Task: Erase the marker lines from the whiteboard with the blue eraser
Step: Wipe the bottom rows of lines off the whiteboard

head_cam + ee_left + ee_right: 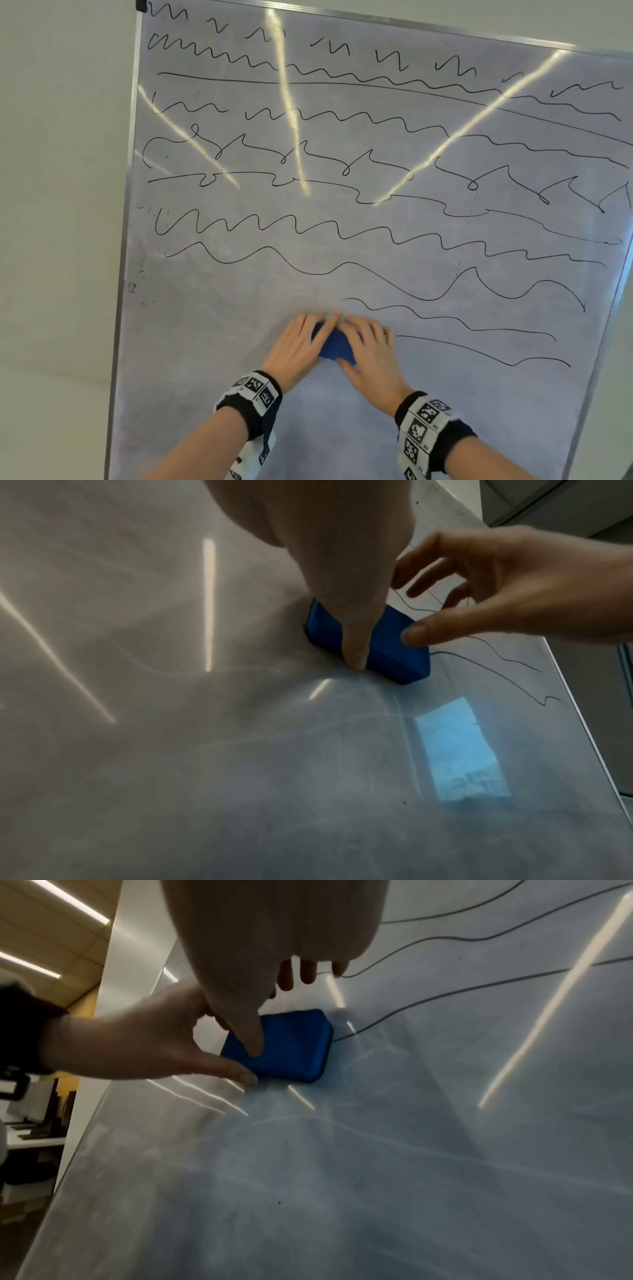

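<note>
The blue eraser [335,346] [394,653] [294,1047] lies flat against the whiteboard [342,212], low in its middle. My left hand [303,339] grips its left end: the thumb [240,1073] sits at the lower edge and the fingers curl at the upper edge. My right hand [371,346] lies over the right end with its fingers loosely spread off the board, and only its thumb [251,1037] [419,634] touches the eraser's back. Black wavy marker lines [342,236] fill the board above. Two short lines [479,353] run right from the eraser.
The board left of and below the eraser [205,342] shows only grey smears. Its metal frame [125,240] borders a plain wall on the left, and the right frame edge [613,301] slants down. Bright streaks of ceiling light glare off the board. Desks with monitors [34,1118] stand far off.
</note>
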The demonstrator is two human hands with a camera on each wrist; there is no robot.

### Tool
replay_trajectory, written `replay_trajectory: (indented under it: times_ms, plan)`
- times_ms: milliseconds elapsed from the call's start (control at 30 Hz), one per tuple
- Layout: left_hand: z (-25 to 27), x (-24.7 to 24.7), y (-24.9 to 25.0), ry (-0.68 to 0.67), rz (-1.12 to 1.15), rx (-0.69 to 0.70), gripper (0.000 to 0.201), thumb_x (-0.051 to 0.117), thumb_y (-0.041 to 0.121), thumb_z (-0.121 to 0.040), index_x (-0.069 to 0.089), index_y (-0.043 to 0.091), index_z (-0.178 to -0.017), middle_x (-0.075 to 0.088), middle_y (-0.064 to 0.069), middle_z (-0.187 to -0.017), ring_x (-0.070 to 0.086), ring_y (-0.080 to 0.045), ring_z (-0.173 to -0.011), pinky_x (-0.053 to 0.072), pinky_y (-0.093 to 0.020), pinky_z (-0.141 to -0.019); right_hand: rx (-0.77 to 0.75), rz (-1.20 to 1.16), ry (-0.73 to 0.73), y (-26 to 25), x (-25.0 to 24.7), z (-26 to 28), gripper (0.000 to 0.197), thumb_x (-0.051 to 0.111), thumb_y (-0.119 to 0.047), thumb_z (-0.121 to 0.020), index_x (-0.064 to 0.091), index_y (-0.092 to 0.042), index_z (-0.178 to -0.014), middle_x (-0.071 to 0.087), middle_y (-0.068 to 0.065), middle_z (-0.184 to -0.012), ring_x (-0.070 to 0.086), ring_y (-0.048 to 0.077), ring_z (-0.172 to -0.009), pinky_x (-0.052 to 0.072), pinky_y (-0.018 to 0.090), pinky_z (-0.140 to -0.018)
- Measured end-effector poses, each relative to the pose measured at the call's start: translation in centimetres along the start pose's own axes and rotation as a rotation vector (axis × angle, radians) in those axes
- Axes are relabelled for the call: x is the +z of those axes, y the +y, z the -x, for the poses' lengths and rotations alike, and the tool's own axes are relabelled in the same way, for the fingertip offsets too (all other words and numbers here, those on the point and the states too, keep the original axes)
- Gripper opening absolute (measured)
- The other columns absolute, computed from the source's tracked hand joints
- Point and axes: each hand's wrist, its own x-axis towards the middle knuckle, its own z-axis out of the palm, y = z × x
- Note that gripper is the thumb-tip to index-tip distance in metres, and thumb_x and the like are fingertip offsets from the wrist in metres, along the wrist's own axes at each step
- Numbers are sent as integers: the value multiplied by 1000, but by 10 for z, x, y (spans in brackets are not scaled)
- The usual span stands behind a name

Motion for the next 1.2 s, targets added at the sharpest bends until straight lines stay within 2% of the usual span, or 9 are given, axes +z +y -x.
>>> replay_trajectory:
  times_ms: [200,333,567,700,833,900,967,1067,1200]
  plan:
    - [2,-12,-22,89,-54,34,89,80,40,-62,39,15,-137,44,-1,-95,40,-21,-83,32,-33,-76,-27,135,-1,-11,21,-17,57,79,-41,-61,56,-21,-110,53,-5,-99,49,17,-86,32,32,-74]
    - [-1,-32,-49,112,-89,41,83,53,67,-78,38,16,-141,53,-5,-109,41,-23,-93,30,-38,-85,-113,183,89,-6,23,-17,65,79,-36,-59,53,-19,-115,56,-1,-96,47,19,-82,29,33,-71]
    - [-14,-48,-52,146,42,-59,70,39,57,-90,31,16,-147,52,-7,-120,45,-23,-105,30,-40,-94,125,188,295,38,-6,-20,67,74,-33,-68,48,-17,-127,48,4,-106,46,24,-85,32,37,-75]
    - [-19,-45,-44,154,83,-70,66,35,54,-93,33,16,-147,52,-7,-120,45,-23,-107,29,-39,-94,-15,195,235,10,16,-21,74,79,-30,-59,47,-20,-126,49,2,-109,44,24,-88,32,38,-75]
    - [-25,-40,-38,131,73,-31,66,36,55,-93,34,15,-146,51,-6,-121,45,-23,-106,30,-38,-94,-192,267,119,2,32,-5,68,75,-26,-60,50,-23,-124,55,1,-105,44,23,-90,32,40,-78]
    - [-26,-39,-39,117,65,-16,66,36,55,-93,35,15,-146,51,-6,-122,45,-23,-106,30,-39,-94,-161,273,155,24,21,4,71,76,-25,-58,51,-23,-123,51,0,-108,44,23,-91,31,40,-78]
    - [-24,-39,-42,107,59,-14,65,36,55,-93,37,15,-145,51,-6,-122,45,-23,-106,30,-39,-94,-35,249,213,53,3,11,75,79,-26,-57,48,-22,-125,48,0,-112,44,23,-92,30,39,-78]
    - [-20,-41,-46,102,55,-38,64,33,55,-94,36,15,-145,50,-5,-122,44,-22,-108,28,-38,-94,134,234,286,72,-15,5,71,78,-31,-67,45,-18,-129,51,5,-110,44,25,-91,31,40,-78]
    - [-27,-42,-39,123,63,-59,64,34,54,-94,36,16,-145,50,-6,-123,45,-23,-107,30,-40,-94,51,230,278,40,-1,-20,71,79,-28,-64,48,-18,-128,47,4,-112,43,25,-91,32,41,-78]
